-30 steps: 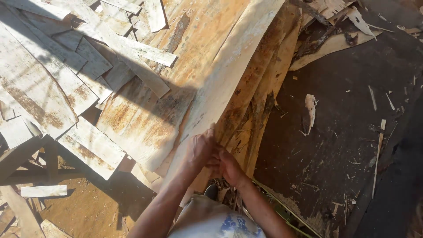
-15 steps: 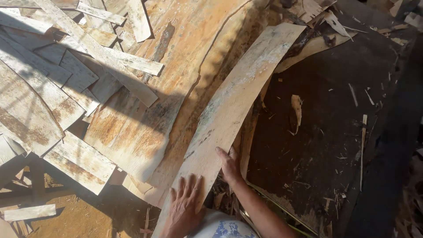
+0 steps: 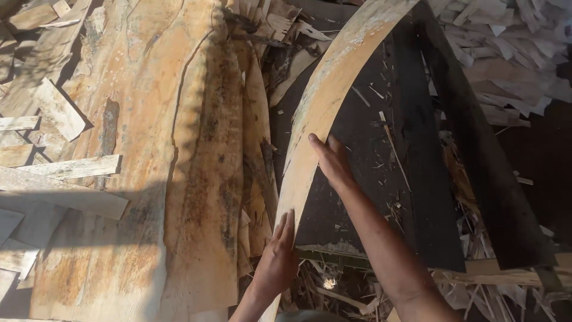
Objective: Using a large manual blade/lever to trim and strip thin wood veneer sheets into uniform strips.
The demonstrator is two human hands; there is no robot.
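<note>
Both hands are pressing flat w/ fingers straight on a thin, bowed veneer strip (image 3: 325, 101), pale, rough-grained, arcing toward 1 o'clock. Left hand (image 3: 279, 256) is at its lower end, right hand (image 3: 331, 160) mid-strip. Wide stained sheets (image 3: 179, 167) are lying at 9 o'clock; dark floor (image 3: 381, 149) w/ splinters beneath.

Under your left hand (image 3: 279, 257) and right hand (image 3: 331, 160) the curved veneer strip (image 3: 325, 98) is thin pale wood, matt and rough-grained. The wide veneer sheet (image 3: 179, 179) to the left is wood too, orange-stained, cracked and coarse. The dark sheet (image 3: 417, 179) on the right looks matt black, dusted with splinters.
</note>
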